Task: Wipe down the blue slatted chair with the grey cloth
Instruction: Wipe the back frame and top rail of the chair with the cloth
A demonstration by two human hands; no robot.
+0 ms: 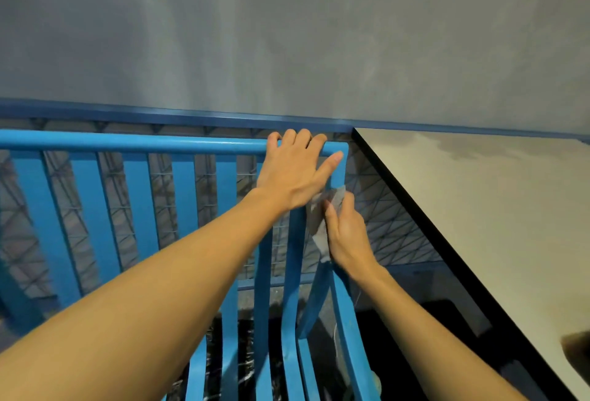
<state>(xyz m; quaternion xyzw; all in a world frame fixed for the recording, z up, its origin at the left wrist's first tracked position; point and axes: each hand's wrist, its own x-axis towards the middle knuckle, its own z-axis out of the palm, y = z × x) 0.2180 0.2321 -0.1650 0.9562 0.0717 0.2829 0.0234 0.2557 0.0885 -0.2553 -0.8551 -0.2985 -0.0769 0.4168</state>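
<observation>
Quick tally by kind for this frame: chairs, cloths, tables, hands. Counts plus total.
blue slatted chair: 1
grey cloth: 1
table: 1
hands: 2, left hand gripping the chair's top rail, right hand holding the cloth against the end post
total: 5

Table (479, 209) stands close right of chair (127, 142) (slat gaps narrow).

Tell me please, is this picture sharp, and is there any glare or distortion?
Head view: wide-angle distortion bends the top rail of the blue chair and the edge of the table; the left hand, right hand and grey cloth are fairly sharp; light is soft, with a faint sheen on the table.
</observation>
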